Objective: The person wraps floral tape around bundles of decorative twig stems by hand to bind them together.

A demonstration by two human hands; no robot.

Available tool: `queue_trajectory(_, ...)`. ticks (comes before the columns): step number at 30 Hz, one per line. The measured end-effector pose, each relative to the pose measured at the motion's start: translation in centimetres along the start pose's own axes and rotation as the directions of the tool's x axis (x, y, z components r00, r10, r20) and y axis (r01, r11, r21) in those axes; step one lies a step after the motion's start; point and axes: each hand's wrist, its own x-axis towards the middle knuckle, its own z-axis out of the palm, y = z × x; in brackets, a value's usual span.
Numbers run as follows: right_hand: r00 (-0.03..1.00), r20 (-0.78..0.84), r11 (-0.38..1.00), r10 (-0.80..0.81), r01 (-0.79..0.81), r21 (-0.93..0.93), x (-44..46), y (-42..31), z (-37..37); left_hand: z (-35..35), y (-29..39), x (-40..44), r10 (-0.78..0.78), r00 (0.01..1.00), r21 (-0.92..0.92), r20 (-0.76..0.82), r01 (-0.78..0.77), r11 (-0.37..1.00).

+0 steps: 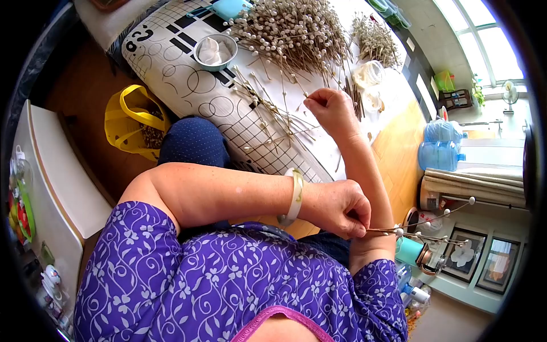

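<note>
My left hand (pixel 342 210), with a pale bangle on its wrist, is closed in a pinch on thin brown stems (pixel 421 227) with white buds. The stems point right, across my right forearm. Over the bed's near edge, my right hand (pixel 333 111) is closed with fingertips together; whatever it may hold is too small to make out. Just left of it, loose budded stems (pixel 273 108) lie on the patterned cover (pixel 196 108). Behind them is a large heap of white-budded stems (pixel 290 31). A round tin (pixel 215 52) with white material stands left of the heap.
A yellow bag (pixel 134 119) stands beside my knee at the left. Clear jars (pixel 369 74) and a smaller dried bunch (pixel 376 40) are at the cover's right side. Blue water bottles (pixel 441 145) stand further right. A white cabinet (pixel 62 165) is at the far left.
</note>
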Motion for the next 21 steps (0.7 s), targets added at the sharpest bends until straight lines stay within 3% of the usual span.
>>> queue_trajectory(1,1.000,0.001,1.000,-0.003,0.003,0.003,0.2,0.0,0.3,-0.1,0.0,0.0,-0.002,1.000,0.002,-0.003,0.002,1.000)
queue_trajectory(3,0.935,0.261,0.907,0.240,-0.312,0.282,0.1,-0.4,0.9,-0.2,0.0,0.1,0.014,1.000,0.035,0.004,-0.014,0.999)
queue_trajectory(5,0.905,0.344,0.882,0.251,-0.360,0.304,-0.3,-1.4,1.0,-0.1,0.0,0.1,0.007,1.000,0.024,0.005,-0.007,1.000)
queue_trajectory(11,0.894,0.368,0.904,0.258,-0.357,0.234,-0.9,-1.8,1.3,-0.3,-0.1,0.0,0.042,0.999,0.056,0.004,-0.042,0.998)
queue_trajectory(15,0.928,0.306,0.963,0.210,-0.251,0.101,-0.9,-1.0,2.4,-0.3,-0.2,0.0,0.025,1.000,0.039,-0.003,-0.025,0.999)
queue_trajectory(17,0.964,0.241,0.993,0.114,-0.116,-0.007,-0.9,-0.9,2.7,-0.3,-0.4,0.0,0.048,0.999,0.066,-0.001,-0.048,0.997)
queue_trajectory(21,0.962,0.245,0.992,0.124,-0.128,-0.001,-0.6,-1.2,2.6,-0.4,-0.4,0.1,0.057,0.998,0.094,0.007,-0.058,0.994)
